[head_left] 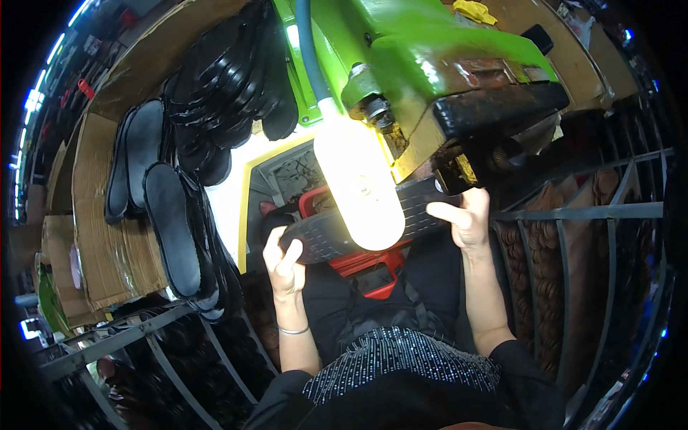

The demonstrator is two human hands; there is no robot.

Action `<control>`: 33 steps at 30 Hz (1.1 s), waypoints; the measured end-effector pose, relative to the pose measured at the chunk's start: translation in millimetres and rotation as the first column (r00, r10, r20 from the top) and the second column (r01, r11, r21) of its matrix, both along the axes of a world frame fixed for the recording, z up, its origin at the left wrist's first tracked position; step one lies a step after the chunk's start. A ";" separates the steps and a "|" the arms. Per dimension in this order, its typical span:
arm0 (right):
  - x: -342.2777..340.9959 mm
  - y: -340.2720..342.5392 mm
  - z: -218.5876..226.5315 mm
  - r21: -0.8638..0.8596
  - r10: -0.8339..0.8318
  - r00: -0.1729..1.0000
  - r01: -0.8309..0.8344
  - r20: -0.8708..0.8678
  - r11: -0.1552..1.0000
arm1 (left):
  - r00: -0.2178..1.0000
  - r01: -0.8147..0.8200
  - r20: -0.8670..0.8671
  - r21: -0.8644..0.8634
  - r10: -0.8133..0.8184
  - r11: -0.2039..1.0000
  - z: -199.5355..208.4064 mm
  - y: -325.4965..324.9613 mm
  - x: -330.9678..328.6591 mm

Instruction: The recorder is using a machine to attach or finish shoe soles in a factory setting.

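Note:
A long black shoe sole (321, 238) with a patterned face stretches between my two hands. My left hand (285, 265) is closed on its left end, thumb against the face. At the other end, my right hand (464, 218) grips it just below the dark metal working head (456, 172) of a green machine (423, 50). Whether the sole touches that head I cannot tell. A glowing lamp (362, 183) hangs in front of the sole and covers its middle.
Stacked black soles (172, 229) lie at the left beside cardboard (100, 251), with more black soles (222, 79) piled behind. Metal racks (129, 342) stand at the left and right, the right rack (584, 211) holding brown pieces. A red frame (369, 265) shows below the sole.

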State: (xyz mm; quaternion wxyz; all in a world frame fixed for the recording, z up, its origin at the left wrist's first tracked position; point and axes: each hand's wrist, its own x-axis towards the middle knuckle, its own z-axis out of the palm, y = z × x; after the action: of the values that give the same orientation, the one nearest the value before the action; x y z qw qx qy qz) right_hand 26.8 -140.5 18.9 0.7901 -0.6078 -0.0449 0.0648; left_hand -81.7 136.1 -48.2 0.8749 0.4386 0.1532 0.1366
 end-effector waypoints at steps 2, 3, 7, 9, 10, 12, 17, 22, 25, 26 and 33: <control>1.6 12.5 -2.6 -0.097 0.056 0.998 -0.054 0.021 0.994 | 0.998 0.042 -0.043 -0.111 -0.047 0.993 -26.4 5.4 -17.5; 2.9 22.6 2.2 -0.101 0.061 0.997 -0.056 0.046 0.993 | 0.987 0.146 -0.065 -0.029 -0.147 0.989 -44.7 15.3 -28.0; 8.7 45.5 4.9 -0.042 0.055 0.970 -0.046 0.238 0.998 | 0.800 0.599 -0.217 0.250 -0.559 0.761 -35.2 -10.9 -12.5; 7.5 50.2 -2.8 -0.093 0.050 0.931 -0.017 0.362 0.996 | 0.824 0.562 -0.168 0.366 -0.541 0.742 -2.7 -41.9 17.8; 4.9 53.8 0.0 -0.096 0.053 0.930 -0.019 0.363 0.995 | 0.884 0.450 -0.095 0.438 -0.458 0.778 12.4 -57.6 33.5; -5.1 63.5 8.5 -0.095 -0.080 0.953 0.112 0.293 0.989 | 0.966 0.225 -0.018 0.551 -0.258 0.804 21.4 -73.7 54.9; -43.2 -12.0 -84.3 -0.361 0.311 0.938 -0.346 -0.153 0.866 | 0.983 0.114 0.064 0.523 -0.172 0.845 -9.8 -97.9 59.5; -89.5 -98.5 -135.8 0.079 0.096 0.898 -0.068 -0.430 0.995 | 0.986 -0.003 0.141 0.556 -0.090 0.831 -8.0 -115.4 50.1; -75.6 -115.9 -115.6 0.089 0.089 0.912 -0.058 -0.401 0.994 | 0.986 0.056 0.096 0.586 -0.138 0.808 1.5 -114.6 50.6; -70.9 -117.3 -109.2 0.107 0.075 0.916 -0.035 -0.394 0.994 | 0.982 0.072 0.096 0.599 -0.161 0.798 7.2 -115.2 53.7; -93.6 -57.9 -132.7 0.109 0.213 0.874 -0.183 -0.437 0.977 | 0.977 0.029 0.123 0.734 -0.174 0.678 24.2 -116.7 68.9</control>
State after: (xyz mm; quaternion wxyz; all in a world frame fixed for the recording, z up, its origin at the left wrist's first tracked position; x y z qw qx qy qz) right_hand -66.8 -198.5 -113.8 0.7874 -0.5433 0.0736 0.2816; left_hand -12.8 19.4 -24.1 0.6450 0.7432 -0.0192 0.1768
